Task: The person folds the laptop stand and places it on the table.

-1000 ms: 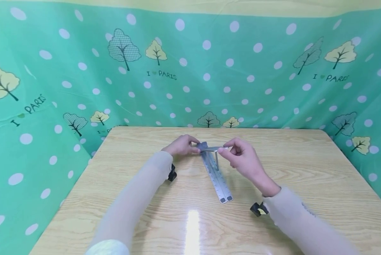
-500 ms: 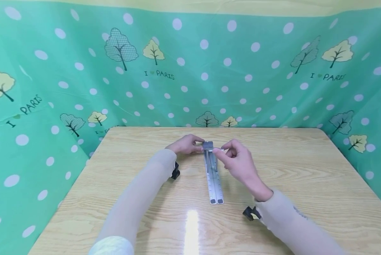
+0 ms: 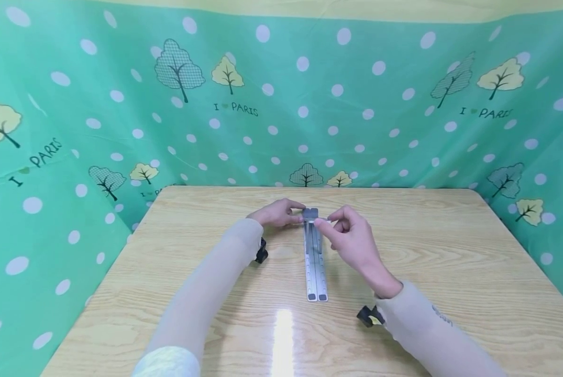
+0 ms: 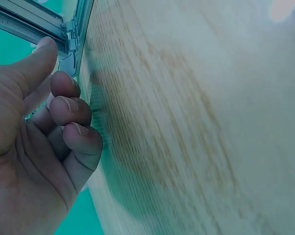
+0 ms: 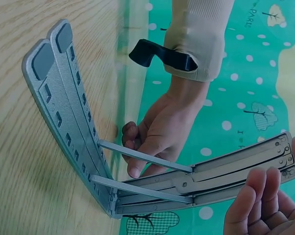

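A folding grey metal laptop stand [image 3: 315, 272] stands mid-table, its two slotted base legs side by side and pointing toward me. In the right wrist view, its upper arms [image 5: 226, 178] rise at a slant from the hinge, propped by two thin struts [image 5: 142, 188]. My left hand [image 3: 279, 213] holds the stand near the hinge end; its thumb lies along an upper arm while the other fingers curl, the index partly hidden. With thumb and fingertips, my right hand [image 3: 353, 238] pinches the raised end of the upper arms.
The stand rests on a light wooden table [image 3: 191, 314] with a bright light reflection near the front. A green dotted curtain [image 3: 281, 104] hangs behind and along the sides. Black camera mounts [image 3: 367, 316] sit at both wrists.
The stand has turned: its near end swung left, so its legs now point nearly straight toward me. My right hand moved slightly left with it. The last half second shows little movement.
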`<state>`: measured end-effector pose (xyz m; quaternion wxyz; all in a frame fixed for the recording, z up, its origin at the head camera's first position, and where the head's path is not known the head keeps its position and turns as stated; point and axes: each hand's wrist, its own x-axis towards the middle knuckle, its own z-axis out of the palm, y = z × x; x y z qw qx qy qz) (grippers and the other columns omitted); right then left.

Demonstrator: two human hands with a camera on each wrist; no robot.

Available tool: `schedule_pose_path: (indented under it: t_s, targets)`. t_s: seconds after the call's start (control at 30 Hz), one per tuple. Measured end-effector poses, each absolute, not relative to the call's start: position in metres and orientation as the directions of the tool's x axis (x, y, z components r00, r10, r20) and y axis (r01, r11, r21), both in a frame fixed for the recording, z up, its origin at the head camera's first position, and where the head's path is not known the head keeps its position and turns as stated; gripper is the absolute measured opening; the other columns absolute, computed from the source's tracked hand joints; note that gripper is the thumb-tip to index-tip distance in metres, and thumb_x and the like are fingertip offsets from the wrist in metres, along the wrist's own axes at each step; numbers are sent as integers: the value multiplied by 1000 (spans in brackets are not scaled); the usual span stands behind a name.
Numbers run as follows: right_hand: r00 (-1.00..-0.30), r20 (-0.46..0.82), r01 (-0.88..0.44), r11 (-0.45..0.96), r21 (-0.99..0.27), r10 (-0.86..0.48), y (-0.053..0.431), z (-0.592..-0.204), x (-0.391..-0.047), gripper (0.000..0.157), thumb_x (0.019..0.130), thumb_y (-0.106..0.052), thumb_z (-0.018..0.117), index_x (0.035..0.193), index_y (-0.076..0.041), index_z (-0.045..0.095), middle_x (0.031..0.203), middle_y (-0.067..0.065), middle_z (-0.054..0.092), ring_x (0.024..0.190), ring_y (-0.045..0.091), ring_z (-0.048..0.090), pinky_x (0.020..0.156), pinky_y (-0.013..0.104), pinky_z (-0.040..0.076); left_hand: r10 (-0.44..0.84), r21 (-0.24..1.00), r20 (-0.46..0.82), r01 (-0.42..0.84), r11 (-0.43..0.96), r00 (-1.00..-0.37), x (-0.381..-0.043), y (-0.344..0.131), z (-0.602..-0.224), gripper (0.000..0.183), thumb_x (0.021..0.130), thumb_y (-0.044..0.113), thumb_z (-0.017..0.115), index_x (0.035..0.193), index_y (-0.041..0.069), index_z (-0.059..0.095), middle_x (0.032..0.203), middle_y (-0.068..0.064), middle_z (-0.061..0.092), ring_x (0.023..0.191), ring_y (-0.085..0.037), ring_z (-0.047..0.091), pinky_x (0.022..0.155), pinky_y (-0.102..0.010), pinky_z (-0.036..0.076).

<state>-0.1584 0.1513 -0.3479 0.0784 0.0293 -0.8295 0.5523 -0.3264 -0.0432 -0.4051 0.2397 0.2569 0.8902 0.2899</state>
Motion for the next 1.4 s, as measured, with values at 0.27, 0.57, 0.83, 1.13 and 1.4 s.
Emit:
schedule_pose_path:
  t_s: [0.27,0.57,0.83,1.13,1.4]
  targets:
    - [-988,156,-140,364,-921,14,156,-348,-160,50,83,-50,69,108,-8,57,71,9,57,62,33,60,52,32,49,574,705,-126,334,626,-809,-316,-49,-409,58,86,25,72,138,15,50,83,-5,62,66,-19,58,56,-29,51]
    - [-975,217,-218,382,-898,-46,177,-357,-161,46,87,-41,69,113,-6,56,82,11,58,70,29,60,60,30,52,566,698,-5,402,592,-825,-283,-59,-405,36,85,22,73,116,6,62,88,0,61,79,-16,60,73,-29,51]
    - [-978,158,-205,503,-840,-135,184,-375,-169,45,83,-37,73,115,-9,58,95,6,61,83,20,57,71,31,51,554,728,85,431,532,-828,-252,-60,-408,35,85,18,72,115,3,62,105,-6,61,92,-14,58,83,-27,50]
    - [-975,30,-144,523,-840,-220,185,-388,-185,38,84,-15,71,117,-1,57,110,15,61,93,23,59,82,38,52,522,792,113,393,466,-846,-235,-46,-408,35,84,11,72,114,-2,59,109,-16,60,94,-19,60,83,-27,52]
    - [-976,-38,-60,432,-900,-214,182,-399,-201,32,84,-1,65,114,1,54,111,15,59,99,26,58,89,37,51,453,875,63,267,403,-889,-232,-37,-411,30,81,0,71,109,0,60,101,-10,63,90,-17,60,83,-28,52]
